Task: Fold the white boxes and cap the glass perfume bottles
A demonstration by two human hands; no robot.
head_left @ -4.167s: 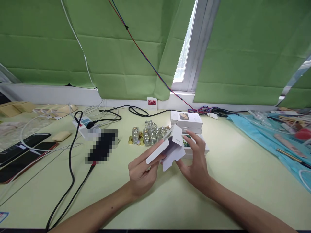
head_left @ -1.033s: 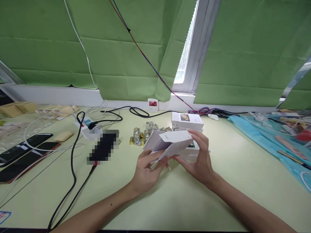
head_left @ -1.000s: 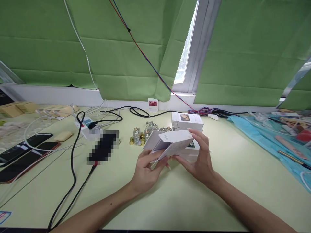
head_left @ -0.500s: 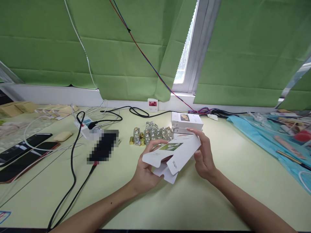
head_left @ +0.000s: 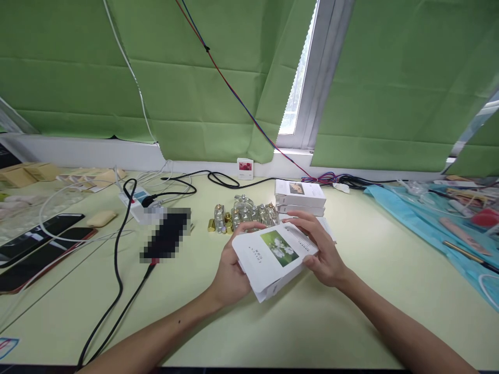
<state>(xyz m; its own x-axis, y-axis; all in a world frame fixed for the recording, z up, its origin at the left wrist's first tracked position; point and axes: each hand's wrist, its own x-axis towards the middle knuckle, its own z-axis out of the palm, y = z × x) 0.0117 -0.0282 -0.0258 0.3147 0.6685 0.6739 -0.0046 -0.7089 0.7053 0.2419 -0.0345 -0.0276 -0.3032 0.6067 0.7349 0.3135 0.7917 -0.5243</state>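
Between my hands is a white cardboard box (head_left: 251,259) printed with white flowers on green. It lies tilted, its printed face up. My left hand (head_left: 232,270) wraps round its left side, thumb at the near edge and fingers behind. My right hand (head_left: 323,254) grips the right end, with the thumb on the near edge and fingers over the far edge. Just behind the box stand several small glass bottles (head_left: 245,212) with gold-coloured parts. A stack of white boxes (head_left: 307,192) sits behind my right hand, and another white box beneath it is partly hidden.
A power strip (head_left: 134,205) with black and white cables lies to the left. Phones (head_left: 47,254) and a pixelated dark device (head_left: 166,234) rest on the table. A blue sheet (head_left: 409,223) with assorted items covers the right side. A small white box (head_left: 245,169) stands by the wall.
The box has turned so its flower face lies upward toward me, and its loose flaps no longer show. My right hand has come down and closed round the right end.
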